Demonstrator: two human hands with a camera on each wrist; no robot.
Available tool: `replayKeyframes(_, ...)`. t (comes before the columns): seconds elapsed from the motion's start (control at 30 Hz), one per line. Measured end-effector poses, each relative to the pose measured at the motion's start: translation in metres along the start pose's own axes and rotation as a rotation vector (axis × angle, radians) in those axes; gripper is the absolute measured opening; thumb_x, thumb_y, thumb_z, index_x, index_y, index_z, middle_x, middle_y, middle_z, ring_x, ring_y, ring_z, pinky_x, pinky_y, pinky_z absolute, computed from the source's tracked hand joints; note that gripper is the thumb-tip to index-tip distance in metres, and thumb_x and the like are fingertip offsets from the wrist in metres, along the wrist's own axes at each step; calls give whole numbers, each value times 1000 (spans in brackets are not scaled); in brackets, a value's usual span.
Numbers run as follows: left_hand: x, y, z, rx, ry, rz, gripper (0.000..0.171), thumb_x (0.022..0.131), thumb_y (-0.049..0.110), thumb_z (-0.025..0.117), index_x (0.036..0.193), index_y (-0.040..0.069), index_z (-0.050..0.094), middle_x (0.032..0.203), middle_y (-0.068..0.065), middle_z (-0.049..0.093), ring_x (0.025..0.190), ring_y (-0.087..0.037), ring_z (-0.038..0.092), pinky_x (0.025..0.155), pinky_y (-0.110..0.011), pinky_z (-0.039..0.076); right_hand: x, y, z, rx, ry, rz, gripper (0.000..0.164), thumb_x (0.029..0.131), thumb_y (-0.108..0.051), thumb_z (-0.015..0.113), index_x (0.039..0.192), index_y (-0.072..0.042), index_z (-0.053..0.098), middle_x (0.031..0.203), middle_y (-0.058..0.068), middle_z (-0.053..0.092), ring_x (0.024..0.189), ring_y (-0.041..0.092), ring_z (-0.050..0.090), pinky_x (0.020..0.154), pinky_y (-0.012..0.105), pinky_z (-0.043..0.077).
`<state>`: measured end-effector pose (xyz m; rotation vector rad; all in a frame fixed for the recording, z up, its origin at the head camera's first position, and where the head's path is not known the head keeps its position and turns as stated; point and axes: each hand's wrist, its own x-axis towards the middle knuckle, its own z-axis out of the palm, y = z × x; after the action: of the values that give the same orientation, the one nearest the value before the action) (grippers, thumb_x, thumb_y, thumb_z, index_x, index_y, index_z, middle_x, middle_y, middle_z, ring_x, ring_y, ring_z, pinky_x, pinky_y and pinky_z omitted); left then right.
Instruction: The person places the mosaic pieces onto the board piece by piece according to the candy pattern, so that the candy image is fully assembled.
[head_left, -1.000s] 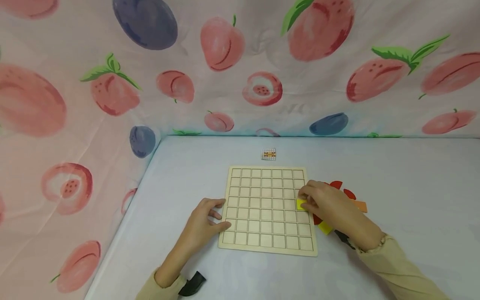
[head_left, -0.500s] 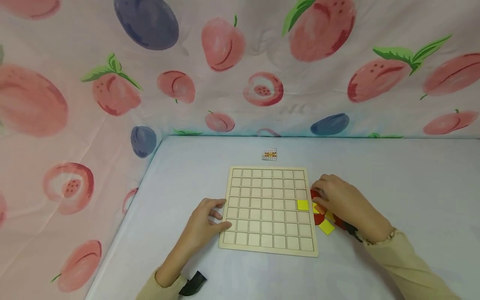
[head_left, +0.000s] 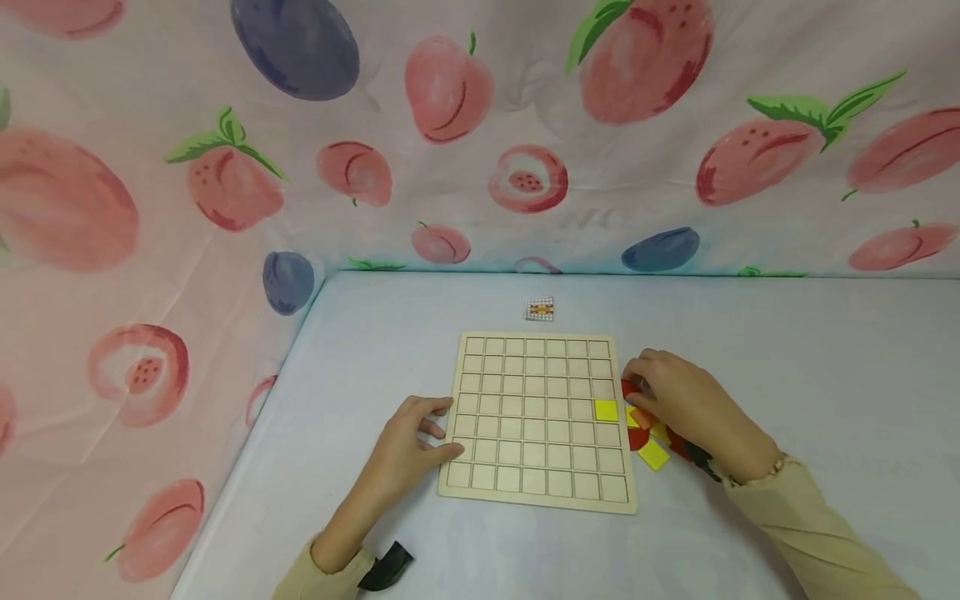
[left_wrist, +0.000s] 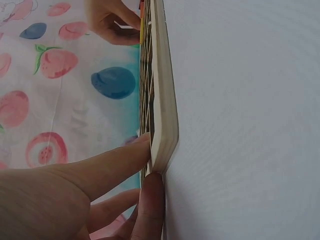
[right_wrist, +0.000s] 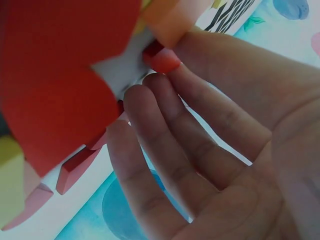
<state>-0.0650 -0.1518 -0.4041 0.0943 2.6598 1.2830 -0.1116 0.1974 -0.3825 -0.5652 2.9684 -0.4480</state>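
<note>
A pale wooden grid board (head_left: 535,506) lies flat on the table. One yellow square tile (head_left: 606,411) sits in a cell at its right edge. My left hand (head_left: 405,446) rests at the board's left side, thumb over the rim; in the left wrist view a fingertip (left_wrist: 151,195) meets the board's side. Just right of the board, my right hand (head_left: 686,408) reaches over a pile of pieces. In the right wrist view its thumb and forefinger pinch a small red piece (right_wrist: 162,60), close to an orange piece (right_wrist: 175,20). Larger red pieces (right_wrist: 65,110) overlap beside the fingers.
Another yellow tile (head_left: 654,455) lies at the near side of the pile, which the right hand partly hides. Behind the board is a small card (head_left: 539,309) with a printed grid pattern. A fruit-print cloth (head_left: 525,100) rises behind the table and at the left.
My right hand has let go of the yellow tile in the board's right-edge cell and moved right to the pile, where it stays. The left hand keeps its place at the board.
</note>
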Motion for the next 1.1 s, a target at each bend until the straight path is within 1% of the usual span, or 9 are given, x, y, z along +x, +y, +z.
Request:
replayKeyframes(0.27, 1, -3, 1, 4, -1, 1, 60, 78, 8, 84, 132, 6, 60, 121, -8, 58, 91, -15, 59, 72, -23, 53, 1, -1, 0, 26, -4, 15, 20, 80, -11, 83, 91, -7, 66, 81, 2, 62, 72, 18, 51, 66, 36, 50)
replayKeyframes(0.5, 1, -4, 2, 5, -4, 1, 60, 77, 8, 85, 132, 6, 60, 121, -7, 58, 92, -15, 58, 72, -23, 53, -2, -1, -1, 86, 34, -16, 19, 79, -6, 82, 89, -10, 66, 81, -1, 62, 71, 17, 52, 67, 35, 50)
replayKeyframes(0.6, 1, -4, 2, 9, -3, 5, 60, 77, 8, 84, 132, 5, 60, 120, -8, 58, 92, -15, 58, 72, -23, 53, -2, -1, -2, 119, 32, -23, 17, 80, -5, 81, 91, -10, 68, 82, -1, 62, 72, 15, 53, 68, 33, 50)
replayKeyframes(0.83, 1, -3, 1, 10, 1, 0, 61, 77, 8, 84, 133, 6, 60, 120, -6, 58, 92, -14, 58, 72, -22, 53, -1, -3, -4, 168, 13, -1, 17, 83, -4, 78, 96, -8, 70, 84, 0, 62, 72, 15, 53, 65, 30, 49)
replayKeyframes(1.03, 1, -3, 1, 2, -1, 8, 60, 77, 9, 85, 132, 6, 60, 120, -8, 58, 92, -15, 59, 71, -23, 53, -1, -6, -6, 182, 19, 5, 22, 83, -5, 79, 103, -7, 72, 91, 2, 65, 77, 17, 55, 71, 33, 52)
replayKeyframes(1.1, 1, -3, 1, 0, -1, 8, 60, 77, 9, 85, 132, 6, 60, 120, -8, 58, 93, -15, 59, 71, -23, 53, 0, -6, -6, 192, 17, -3, 21, 84, -4, 78, 104, -7, 73, 93, 1, 66, 78, 17, 55, 72, 33, 53)
